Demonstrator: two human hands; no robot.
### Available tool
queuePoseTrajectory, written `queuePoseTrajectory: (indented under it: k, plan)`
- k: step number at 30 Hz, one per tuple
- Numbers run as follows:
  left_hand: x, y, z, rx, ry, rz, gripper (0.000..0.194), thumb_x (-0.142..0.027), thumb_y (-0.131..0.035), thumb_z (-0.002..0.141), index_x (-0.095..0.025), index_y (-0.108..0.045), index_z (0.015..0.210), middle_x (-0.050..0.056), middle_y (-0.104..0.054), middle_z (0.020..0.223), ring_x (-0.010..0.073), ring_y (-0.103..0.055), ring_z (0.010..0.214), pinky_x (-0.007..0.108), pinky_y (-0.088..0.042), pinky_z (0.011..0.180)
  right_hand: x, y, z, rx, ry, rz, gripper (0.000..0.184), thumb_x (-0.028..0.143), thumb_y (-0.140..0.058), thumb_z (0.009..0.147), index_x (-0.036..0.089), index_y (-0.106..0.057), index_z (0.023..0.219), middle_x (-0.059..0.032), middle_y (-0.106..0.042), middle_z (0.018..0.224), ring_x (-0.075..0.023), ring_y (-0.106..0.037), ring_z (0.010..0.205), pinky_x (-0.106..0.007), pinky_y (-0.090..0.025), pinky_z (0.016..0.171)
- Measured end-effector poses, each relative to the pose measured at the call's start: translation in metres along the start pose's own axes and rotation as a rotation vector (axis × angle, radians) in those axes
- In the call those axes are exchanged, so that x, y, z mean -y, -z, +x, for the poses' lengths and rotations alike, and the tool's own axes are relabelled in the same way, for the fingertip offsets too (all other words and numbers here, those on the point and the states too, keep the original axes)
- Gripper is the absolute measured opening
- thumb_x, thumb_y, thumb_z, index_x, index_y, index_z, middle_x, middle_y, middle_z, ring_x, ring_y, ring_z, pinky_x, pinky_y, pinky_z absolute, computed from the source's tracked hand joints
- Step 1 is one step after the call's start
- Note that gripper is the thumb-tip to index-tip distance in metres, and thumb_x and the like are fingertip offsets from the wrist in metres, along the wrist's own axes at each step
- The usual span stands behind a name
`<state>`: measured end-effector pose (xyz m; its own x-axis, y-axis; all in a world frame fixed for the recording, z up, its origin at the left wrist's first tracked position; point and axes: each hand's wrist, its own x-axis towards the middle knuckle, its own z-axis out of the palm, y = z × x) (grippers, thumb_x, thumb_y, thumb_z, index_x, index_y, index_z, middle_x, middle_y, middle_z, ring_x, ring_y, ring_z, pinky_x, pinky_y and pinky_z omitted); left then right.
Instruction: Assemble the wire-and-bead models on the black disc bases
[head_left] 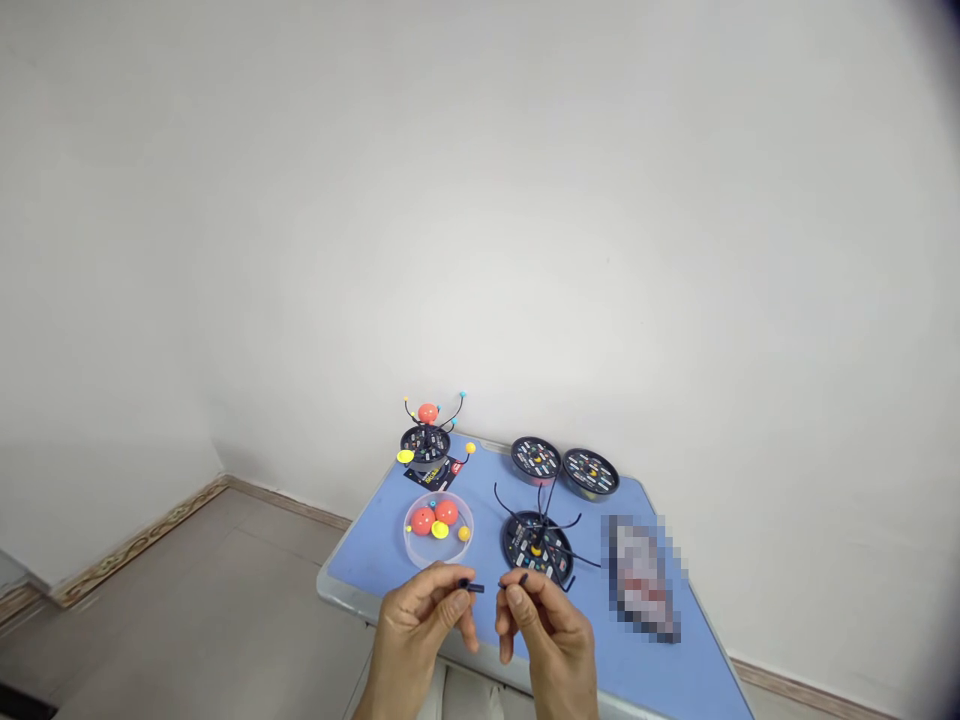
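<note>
Labels (517, 534) unreadable on base (511, 553), left hand (420, 618) and right hand (550, 622) pinching black pieces (476, 588)

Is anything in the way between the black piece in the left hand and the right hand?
Nothing visible is. The left hand pinches the black piece, the right hand a second dark piece; only an open gap shows between, with the blue table behind.

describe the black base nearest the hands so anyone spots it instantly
On the blue table, look just beyond the right hand. The black base there sprouts bare curved arms; the two bases behind have none, and the back-left model wears coloured balls.
</note>
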<state>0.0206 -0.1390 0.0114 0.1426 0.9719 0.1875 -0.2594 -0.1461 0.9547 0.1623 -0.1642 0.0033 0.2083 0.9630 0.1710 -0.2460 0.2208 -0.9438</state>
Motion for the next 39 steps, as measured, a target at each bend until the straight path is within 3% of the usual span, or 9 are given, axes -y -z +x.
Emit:
queuePoseTrajectory:
  k: [11, 20, 28, 33, 39]
  plan:
    - [-0.001, -0.007, 0.000, 0.002, 0.003, 0.011, 0.020, -0.037, -0.071, 0.078, -0.018, -0.074, 0.086, -0.004, -0.065, 0.051, 0.0131, -0.063, 0.047, 0.024, -0.053, 0.063, 0.000, 0.002, 0.001, 0.009, 0.289, -0.210, 0.020, 0.033, -0.056, 0.093, 0.020, -0.065, 0.080, 0.0004, -0.055, 0.074, -0.0099, -0.051, 0.053, -0.020, -0.044, 0.047]
    - [0.001, -0.011, 0.000, 0.042, -0.023, 0.018, 0.016, -0.033, -0.070, 0.080, -0.019, -0.074, 0.086, -0.005, -0.063, 0.051, 0.0129, -0.063, 0.046, 0.024, -0.053, 0.061, 0.001, 0.006, -0.002, 0.021, 0.387, -0.333, 0.020, 0.025, -0.053, 0.095, 0.021, -0.062, 0.077, 0.0005, -0.057, 0.075, -0.0095, -0.050, 0.053, -0.019, -0.044, 0.047]
    - [-0.002, -0.008, 0.002, 0.054, -0.220, 0.088, 0.011, -0.021, -0.068, 0.082, -0.023, -0.077, 0.087, -0.005, -0.066, 0.060, 0.0105, -0.064, 0.046, 0.022, -0.053, 0.060, 0.004, 0.011, 0.001, 0.018, 0.522, -0.507, 0.016, 0.021, -0.054, 0.094, 0.021, -0.067, 0.084, -0.0008, -0.061, 0.072, -0.0123, -0.057, 0.059, -0.020, -0.045, 0.050]
    - [-0.006, -0.008, 0.003, 0.094, -0.271, 0.086, 0.014, -0.017, -0.069, 0.081, -0.025, -0.078, 0.089, -0.004, -0.066, 0.058, 0.0122, -0.066, 0.048, 0.022, -0.054, 0.057, 0.007, 0.012, 0.002, 0.024, 0.530, -0.544, 0.018, 0.021, -0.055, 0.093, 0.020, -0.066, 0.079, -0.0001, -0.063, 0.067, -0.0125, -0.058, 0.058, -0.021, -0.045, 0.051]
    - [-0.003, -0.005, 0.003, 0.102, -0.198, 0.080, 0.010, -0.021, -0.070, 0.081, -0.023, -0.079, 0.085, -0.003, -0.067, 0.055, 0.0137, -0.066, 0.047, 0.025, -0.056, 0.062, 0.003, 0.012, 0.001, 0.044, 0.432, -0.488, 0.022, 0.025, -0.059, 0.091, 0.019, -0.069, 0.072, 0.0012, -0.060, 0.059, -0.0116, -0.055, 0.051, -0.020, -0.044, 0.048]
